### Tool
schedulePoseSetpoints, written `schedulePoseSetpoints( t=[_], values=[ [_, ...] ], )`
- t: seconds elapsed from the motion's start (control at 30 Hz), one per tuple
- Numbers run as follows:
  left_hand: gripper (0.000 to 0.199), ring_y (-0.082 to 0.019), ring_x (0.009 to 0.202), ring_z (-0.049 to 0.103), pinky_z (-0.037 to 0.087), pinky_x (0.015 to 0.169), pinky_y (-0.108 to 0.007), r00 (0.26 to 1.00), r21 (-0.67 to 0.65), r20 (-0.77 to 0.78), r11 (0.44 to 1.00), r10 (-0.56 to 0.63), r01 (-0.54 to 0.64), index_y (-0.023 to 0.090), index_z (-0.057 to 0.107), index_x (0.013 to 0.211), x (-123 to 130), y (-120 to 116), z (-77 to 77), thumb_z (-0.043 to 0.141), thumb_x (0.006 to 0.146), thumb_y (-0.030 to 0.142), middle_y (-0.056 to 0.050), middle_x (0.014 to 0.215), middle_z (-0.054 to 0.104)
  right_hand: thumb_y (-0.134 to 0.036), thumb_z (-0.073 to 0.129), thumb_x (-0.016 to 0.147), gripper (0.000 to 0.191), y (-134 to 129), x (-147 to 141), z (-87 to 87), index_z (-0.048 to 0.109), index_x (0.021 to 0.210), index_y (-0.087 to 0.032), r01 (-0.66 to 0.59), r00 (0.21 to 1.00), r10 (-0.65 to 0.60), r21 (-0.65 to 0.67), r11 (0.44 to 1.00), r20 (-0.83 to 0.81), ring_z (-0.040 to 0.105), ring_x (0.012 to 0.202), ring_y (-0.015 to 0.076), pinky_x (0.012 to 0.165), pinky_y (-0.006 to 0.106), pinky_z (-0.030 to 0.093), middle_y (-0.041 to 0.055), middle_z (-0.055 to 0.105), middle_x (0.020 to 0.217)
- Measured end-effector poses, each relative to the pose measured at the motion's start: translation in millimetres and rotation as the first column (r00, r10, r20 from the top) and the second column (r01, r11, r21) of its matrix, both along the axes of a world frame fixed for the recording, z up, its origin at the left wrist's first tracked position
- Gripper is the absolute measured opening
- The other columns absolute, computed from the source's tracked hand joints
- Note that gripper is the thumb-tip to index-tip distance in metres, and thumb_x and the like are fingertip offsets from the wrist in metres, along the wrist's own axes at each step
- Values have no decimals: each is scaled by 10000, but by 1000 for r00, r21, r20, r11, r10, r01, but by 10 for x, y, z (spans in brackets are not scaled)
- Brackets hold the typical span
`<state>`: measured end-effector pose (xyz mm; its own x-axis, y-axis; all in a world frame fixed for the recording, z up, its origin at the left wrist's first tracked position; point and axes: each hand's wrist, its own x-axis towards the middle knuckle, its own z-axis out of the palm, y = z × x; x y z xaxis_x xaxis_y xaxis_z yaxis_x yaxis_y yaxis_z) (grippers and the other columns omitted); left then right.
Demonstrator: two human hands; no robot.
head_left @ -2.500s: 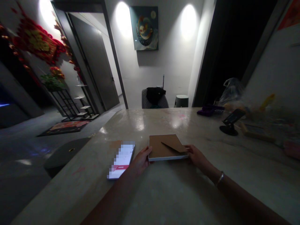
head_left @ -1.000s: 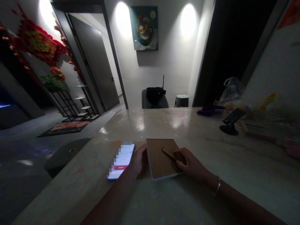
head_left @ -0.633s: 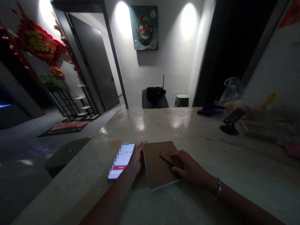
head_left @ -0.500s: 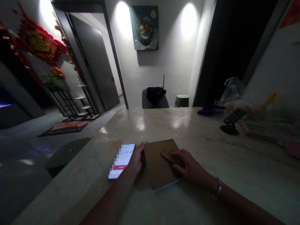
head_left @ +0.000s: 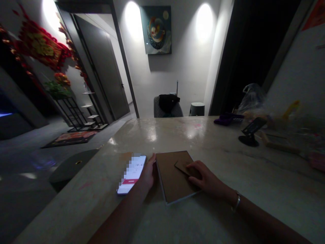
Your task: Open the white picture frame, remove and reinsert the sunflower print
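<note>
A brown rectangular board or book point(head_left: 170, 183) with a pale edge lies on the stone-topped table point(head_left: 223, 217). My left hand point(head_left: 148, 173) rests at its left edge, fingers partly hidden. Over the right part of the board is my right hand point(head_left: 201, 176), its thumb and fingers closed on a thin dark bent rod point(head_left: 180, 168), whose hooked tip points to the upper left. A lit phone point(head_left: 133, 174) lies just left of my left hand.
On the right stand a black phone stand point(head_left: 250, 135), a purple item point(head_left: 225, 119), a wooden frame point(head_left: 279, 142) and a clear plastic bag point(head_left: 252, 98). Beyond the table is a chair point(head_left: 157, 106); a dark stool point(head_left: 68, 166) is at the left.
My right hand has shifted slightly right and down with the thin rod. The board has turned or shifted very slightly. My left hand stays at its edge.
</note>
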<state>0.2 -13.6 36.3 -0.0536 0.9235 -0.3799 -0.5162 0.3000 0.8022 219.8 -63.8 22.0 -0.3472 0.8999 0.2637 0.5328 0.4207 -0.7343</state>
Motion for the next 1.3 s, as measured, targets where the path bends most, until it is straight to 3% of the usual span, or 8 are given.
schedulePoseSetpoints(
  t=[0.13,0.33,0.5,0.67,0.87,1.13,1.3],
  values=[
    [170,-207,711,643,502,666,-324,999,-40,35,999,-29,30,141,624,803,-4,20,10,547,753,284,-75,741,686,-252,538,753,335,-6,6,15,470,1079,-226,-17,1000,17,15,1000,-7,442,1006,199,906,380,354,68,463,1056],
    [156,-199,720,641,499,676,-306,1000,-56,-6,998,28,-28,146,626,775,11,23,-3,537,760,273,-69,708,681,-241,542,749,344,-9,1,9,466,1085,-232,-22,1000,22,29,999,-5,440,1010,195,907,377,356,65,461,1062],
    [198,-200,704,642,502,658,-308,1000,-96,4,995,-28,28,147,625,817,19,-2,-14,544,752,315,-72,713,681,-259,526,764,318,-10,2,1,471,1076,-228,18,999,-17,11,1000,-38,447,1005,192,906,372,357,61,471,1053],
    [227,-230,739,637,488,700,-330,985,-25,-107,990,-139,137,165,641,817,20,-65,50,576,709,354,-66,693,683,-288,514,772,293,7,4,-13,474,1057,-229,48,996,-48,-6,999,-72,462,986,196,883,370,374,59,483,1039],
    [210,-244,832,617,440,797,-337,945,39,-320,996,-67,84,192,652,766,-7,-100,89,568,704,375,-60,676,683,-297,514,767,299,12,-9,-9,485,1053,-215,78,994,-76,16,997,-76,473,974,194,865,350,385,61,497,1032],
    [177,-240,841,616,453,754,-335,932,137,-331,970,-146,201,187,636,804,34,-131,159,631,627,174,-39,762,691,-306,526,754,307,5,-8,-6,497,1044,-212,106,991,-106,-4,994,-87,493,958,196,848,351,400,59,511,1024],
    [243,-244,846,618,471,737,-335,949,154,-229,954,-217,256,182,613,818,37,-105,68,672,582,166,-57,811,689,-328,540,736,308,18,-10,-38,513,1020,-211,140,977,-141,-21,990,-158,518,955,202,838,361,416,58,538,1027]
  ],
)
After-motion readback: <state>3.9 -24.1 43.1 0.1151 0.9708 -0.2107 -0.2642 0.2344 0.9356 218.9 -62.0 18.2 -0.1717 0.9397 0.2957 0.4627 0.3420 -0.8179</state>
